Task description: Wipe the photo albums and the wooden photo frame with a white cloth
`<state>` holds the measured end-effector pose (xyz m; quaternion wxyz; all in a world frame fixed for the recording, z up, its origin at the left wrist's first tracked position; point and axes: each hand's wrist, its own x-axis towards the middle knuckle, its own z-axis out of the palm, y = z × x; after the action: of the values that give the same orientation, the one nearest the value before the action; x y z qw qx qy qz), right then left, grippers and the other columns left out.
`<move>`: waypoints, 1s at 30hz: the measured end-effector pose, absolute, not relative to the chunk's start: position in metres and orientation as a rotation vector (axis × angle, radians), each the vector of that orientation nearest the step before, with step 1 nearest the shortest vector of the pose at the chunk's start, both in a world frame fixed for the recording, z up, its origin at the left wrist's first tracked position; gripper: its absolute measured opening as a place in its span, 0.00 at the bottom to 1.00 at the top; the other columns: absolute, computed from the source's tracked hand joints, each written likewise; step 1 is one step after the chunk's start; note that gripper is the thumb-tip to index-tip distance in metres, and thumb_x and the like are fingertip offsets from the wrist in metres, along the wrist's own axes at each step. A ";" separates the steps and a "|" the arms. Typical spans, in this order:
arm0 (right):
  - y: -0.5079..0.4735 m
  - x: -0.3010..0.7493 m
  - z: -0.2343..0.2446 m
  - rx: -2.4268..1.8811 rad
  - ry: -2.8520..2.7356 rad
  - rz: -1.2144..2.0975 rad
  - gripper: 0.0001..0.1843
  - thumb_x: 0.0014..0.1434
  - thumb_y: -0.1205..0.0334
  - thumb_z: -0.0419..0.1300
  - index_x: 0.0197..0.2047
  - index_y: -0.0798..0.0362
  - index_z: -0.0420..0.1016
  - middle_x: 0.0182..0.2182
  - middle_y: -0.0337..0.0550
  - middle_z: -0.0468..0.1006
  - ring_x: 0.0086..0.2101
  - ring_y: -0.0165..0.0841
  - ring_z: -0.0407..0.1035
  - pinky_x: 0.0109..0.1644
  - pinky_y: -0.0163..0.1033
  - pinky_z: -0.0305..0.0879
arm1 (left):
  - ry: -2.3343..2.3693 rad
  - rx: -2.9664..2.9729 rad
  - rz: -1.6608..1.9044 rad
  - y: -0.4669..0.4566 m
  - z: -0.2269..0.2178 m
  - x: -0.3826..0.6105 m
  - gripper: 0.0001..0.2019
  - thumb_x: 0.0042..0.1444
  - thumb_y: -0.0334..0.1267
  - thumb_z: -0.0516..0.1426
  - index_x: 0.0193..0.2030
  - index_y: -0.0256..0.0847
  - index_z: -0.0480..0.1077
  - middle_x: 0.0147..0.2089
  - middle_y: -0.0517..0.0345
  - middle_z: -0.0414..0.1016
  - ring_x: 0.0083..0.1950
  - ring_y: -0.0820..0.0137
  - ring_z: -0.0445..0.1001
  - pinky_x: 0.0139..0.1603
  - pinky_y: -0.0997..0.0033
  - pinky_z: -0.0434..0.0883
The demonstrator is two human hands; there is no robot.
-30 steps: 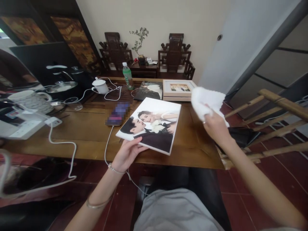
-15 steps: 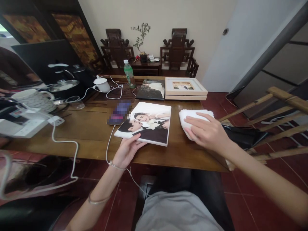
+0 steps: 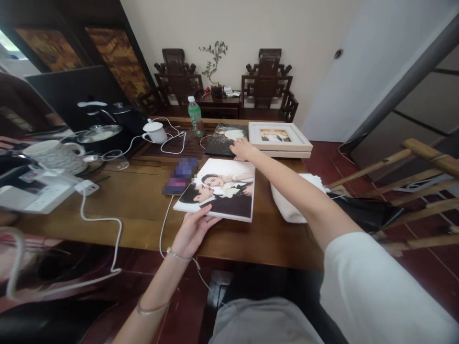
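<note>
Pinching the couple portrait panel (image 3: 229, 203) over the table (image 3: 132, 203) with the left grip (image 3: 195, 230); holding the right grip (image 3: 244, 149) at the dark photo panel (image 3: 221, 140) behind; cannot tell whether closed on it.

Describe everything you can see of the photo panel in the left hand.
The photo panel is a flat white-edged rectangle that looks like stiff board, its upper face printed with a couple and white flowers. The left hand holds its near edge, thumb on top. It is over the wooden table, beside the phone; contact with either is unclear.
</note>
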<state>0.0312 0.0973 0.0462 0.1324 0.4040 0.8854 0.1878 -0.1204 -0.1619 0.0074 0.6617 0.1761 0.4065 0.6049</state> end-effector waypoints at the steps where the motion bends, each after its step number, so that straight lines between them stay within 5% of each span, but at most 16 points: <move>1: 0.103 0.031 0.042 1.167 2.562 0.540 0.27 0.62 0.58 0.60 0.60 0.66 0.69 0.54 0.66 0.75 0.56 0.52 0.64 0.57 0.52 0.57 | 0.926 0.398 1.359 -0.162 0.008 -0.122 0.23 0.54 0.20 0.61 0.57 0.37 0.72 0.45 0.50 0.84 0.43 0.62 0.84 0.51 0.58 0.81; 5: 0.116 0.036 0.026 1.139 2.579 0.576 0.28 0.67 0.56 0.53 0.62 0.68 0.65 0.53 0.69 0.76 0.54 0.51 0.67 0.58 0.54 0.57 | 0.958 0.404 1.352 -0.162 0.012 -0.130 0.22 0.53 0.20 0.62 0.55 0.37 0.73 0.45 0.51 0.84 0.41 0.62 0.84 0.50 0.59 0.82; 14: 0.114 0.041 0.024 0.967 2.649 0.660 0.29 0.62 0.79 0.40 0.66 0.79 0.57 0.52 0.79 0.73 0.50 0.50 0.72 0.55 0.54 0.58 | 1.001 0.394 1.357 -0.158 0.015 -0.142 0.19 0.52 0.20 0.61 0.51 0.37 0.74 0.43 0.52 0.84 0.40 0.62 0.84 0.50 0.58 0.82; 24: 0.125 0.038 0.062 1.074 2.758 0.575 0.28 0.62 0.79 0.41 0.64 0.71 0.57 0.46 0.67 0.77 0.46 0.48 0.72 0.49 0.48 0.61 | 1.043 0.363 1.424 -0.154 0.032 -0.153 0.24 0.54 0.18 0.58 0.56 0.39 0.73 0.41 0.53 0.84 0.38 0.63 0.84 0.44 0.65 0.83; 30: 0.129 0.046 0.069 1.294 2.847 0.510 0.28 0.58 0.83 0.42 0.59 0.65 0.64 0.47 0.64 0.77 0.47 0.48 0.71 0.44 0.45 0.61 | 1.034 0.402 1.495 -0.140 0.039 -0.168 0.21 0.55 0.17 0.57 0.53 0.37 0.75 0.45 0.51 0.84 0.43 0.61 0.84 0.50 0.62 0.82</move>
<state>0.0456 0.1289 0.0692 -0.0134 0.4085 0.8984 0.1609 -0.1677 -0.1398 0.0394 0.5972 0.1733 0.4454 0.6442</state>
